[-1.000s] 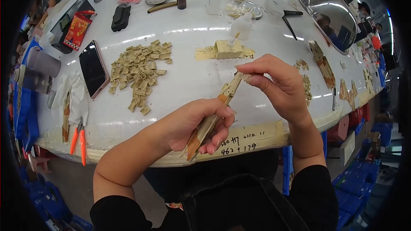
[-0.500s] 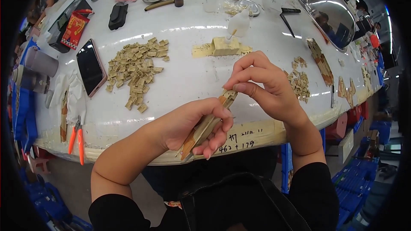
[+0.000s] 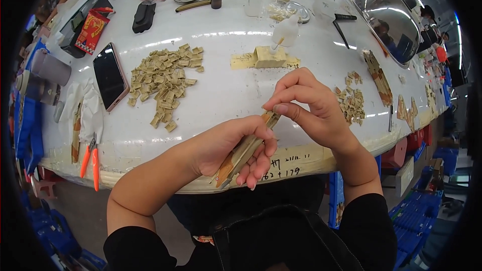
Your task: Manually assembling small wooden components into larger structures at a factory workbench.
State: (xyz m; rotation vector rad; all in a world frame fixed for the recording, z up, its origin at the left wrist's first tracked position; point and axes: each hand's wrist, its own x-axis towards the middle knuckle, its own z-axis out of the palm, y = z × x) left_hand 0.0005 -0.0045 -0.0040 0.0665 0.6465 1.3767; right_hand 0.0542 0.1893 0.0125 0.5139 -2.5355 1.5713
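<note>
My left hand is wrapped around a long, narrow model part in tan and brown camouflage, which slants up and away from me over the table's front edge. My right hand has thumb and forefinger pinched together at the part's far end; what lies between the fingertips is too small and covered to make out. A large heap of small tan pieces lies left of my hands. Just beyond my right hand, a smaller pile of tan pieces is partly hidden. Ahead stands a tan block on yellow tape.
A white squeeze bottle stands behind the block. On the left lie a phone, orange-handled nippers and a white cloth. Another camouflage part and a shiny metal cover are at the right.
The view has shifted slightly, so the table things sit a little further right. Both hands keep nearly the same hold, with the model part turned slightly.
</note>
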